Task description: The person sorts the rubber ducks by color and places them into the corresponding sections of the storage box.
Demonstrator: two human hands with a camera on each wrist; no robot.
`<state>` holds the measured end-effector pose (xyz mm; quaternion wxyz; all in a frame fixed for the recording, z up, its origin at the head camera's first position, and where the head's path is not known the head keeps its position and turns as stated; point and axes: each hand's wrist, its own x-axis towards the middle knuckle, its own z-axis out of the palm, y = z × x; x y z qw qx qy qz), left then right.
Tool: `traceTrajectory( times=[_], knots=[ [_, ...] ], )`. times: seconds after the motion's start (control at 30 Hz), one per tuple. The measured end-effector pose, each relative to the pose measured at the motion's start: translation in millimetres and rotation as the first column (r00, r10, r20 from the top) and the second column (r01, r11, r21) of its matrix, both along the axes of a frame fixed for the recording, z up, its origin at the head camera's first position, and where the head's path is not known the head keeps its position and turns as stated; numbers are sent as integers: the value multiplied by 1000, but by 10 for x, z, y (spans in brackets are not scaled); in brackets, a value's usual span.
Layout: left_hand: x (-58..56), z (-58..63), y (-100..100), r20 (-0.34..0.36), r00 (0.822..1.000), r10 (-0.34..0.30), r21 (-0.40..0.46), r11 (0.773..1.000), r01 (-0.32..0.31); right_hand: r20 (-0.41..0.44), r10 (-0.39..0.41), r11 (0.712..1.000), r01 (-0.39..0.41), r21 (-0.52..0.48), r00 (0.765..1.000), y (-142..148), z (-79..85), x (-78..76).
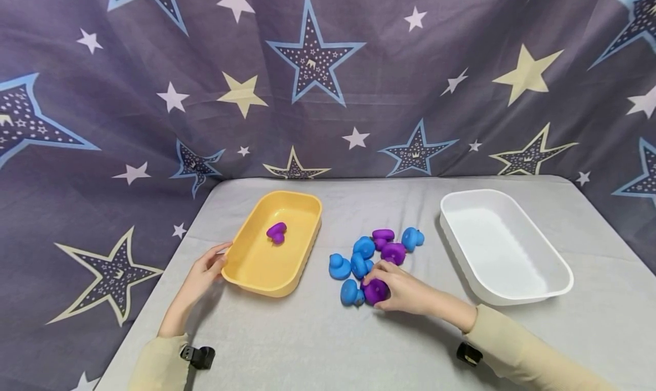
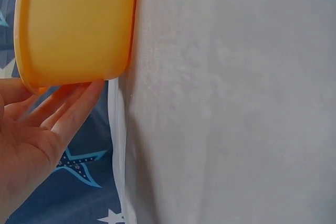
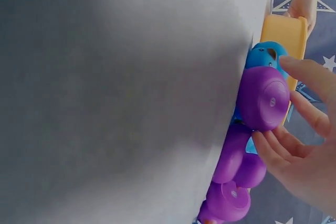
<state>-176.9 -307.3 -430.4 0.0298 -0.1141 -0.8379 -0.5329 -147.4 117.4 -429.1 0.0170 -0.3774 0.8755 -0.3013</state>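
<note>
My left hand (image 1: 207, 266) holds the left rim of a yellow tray (image 1: 261, 288), its thumb at the rim and its fingers against the outer wall in the left wrist view. One purple rubber duck (image 1: 277, 231) lies in that tray. Over the middle of the table, my right hand (image 1: 402, 288) has its thumb and fingers around a purple duck (image 3: 265, 98), whose round base faces the wrist camera. A blue duck (image 1: 350, 293) lies just left of it. Several more blue ducks (image 1: 339, 267) and two purple ducks (image 1: 393, 252) lie loosely grouped beyond the right hand.
A white tray (image 1: 507, 297) stands on the right side of the cloth-covered table (image 1: 287, 345). Behind and to the left hangs a dark curtain (image 1: 328, 129) with stars. Each sleeve has a small black camera (image 1: 200, 357) at the wrist.
</note>
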Motion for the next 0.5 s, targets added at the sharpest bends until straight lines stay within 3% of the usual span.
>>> traceTrajectory(
  times=[0.5],
  knots=[
    [9, -2, -1, -6, 1000, 8, -3, 1000, -8, 4, -14, 999, 14, -42, 1000, -30, -110, -7]
  ],
)
